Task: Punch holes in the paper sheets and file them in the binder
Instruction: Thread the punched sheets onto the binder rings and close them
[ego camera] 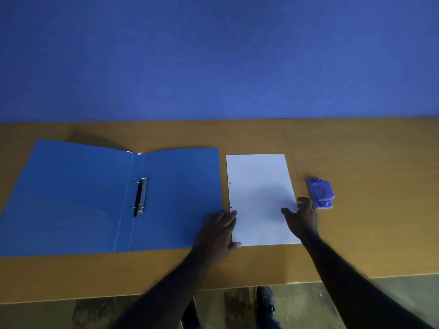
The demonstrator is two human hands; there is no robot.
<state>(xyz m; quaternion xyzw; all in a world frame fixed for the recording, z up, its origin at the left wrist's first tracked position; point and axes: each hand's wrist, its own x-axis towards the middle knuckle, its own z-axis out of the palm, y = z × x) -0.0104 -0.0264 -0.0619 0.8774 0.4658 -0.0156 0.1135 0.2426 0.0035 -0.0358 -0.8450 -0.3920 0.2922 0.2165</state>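
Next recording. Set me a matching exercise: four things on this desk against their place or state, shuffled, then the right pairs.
Things
1. blue ring binder
2. white paper sheet
3. purple plastic hole punch
4. left hand

Place or state
A. rightmost of the four
B. lies open, nothing on its rings
C. two small holes by its left edge
D. rests flat across the binder's cover and the sheet's edge

Pairs: 1-B, 2-C, 3-A, 4-D

Binder left of left hand: matt cover, shiny metal ring clip. Paper sheet between hands: smooth, matt. Hole punch beyond right hand: plastic. Table: smooth wood-look.
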